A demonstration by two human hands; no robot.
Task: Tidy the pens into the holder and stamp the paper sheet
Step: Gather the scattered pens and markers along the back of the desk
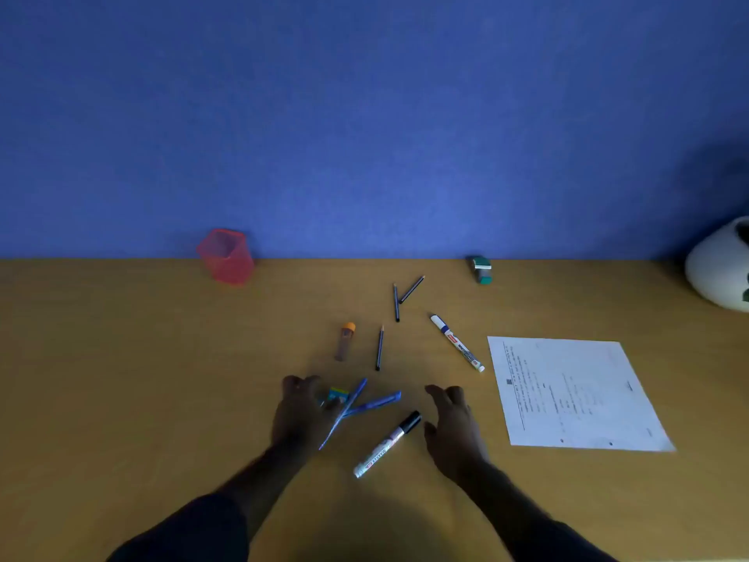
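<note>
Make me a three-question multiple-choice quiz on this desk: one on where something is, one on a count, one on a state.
1. Where is the red holder?
A. far left, by the wall
B. on the paper
C. beside the vase

2. How many thin dark pencils lie on the desk?
A. one
B. three
C. six

3. What does the right hand hold?
A. the stamp
B. a marker
C. nothing

Answers:
1 A, it stands where the desk meets the blue wall.
2 B, two meet near the back and one lies nearer.
3 C, its fingers are spread, beside the black-capped marker.
</note>
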